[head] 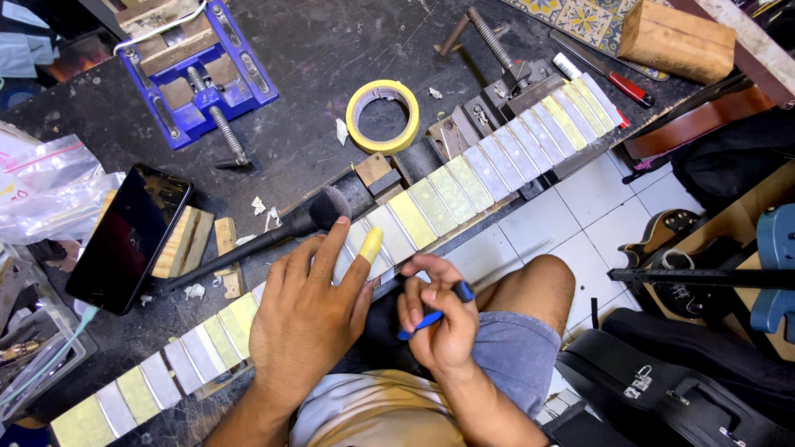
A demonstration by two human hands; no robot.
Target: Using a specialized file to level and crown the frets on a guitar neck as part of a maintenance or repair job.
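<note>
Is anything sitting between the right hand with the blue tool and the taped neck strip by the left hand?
Nothing visible does. The right hand holds the blue tool just off the edge of the taped neck strip, with open space between. The left hand rests flat on the strip beside it, and the black brush lies on the far side.

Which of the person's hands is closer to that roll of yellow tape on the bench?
The left. The left hand lies flat on the taped guitar neck, below the tape roll. The right hand, holding a blue tool, sits lower, off the bench edge over the lap.
</note>
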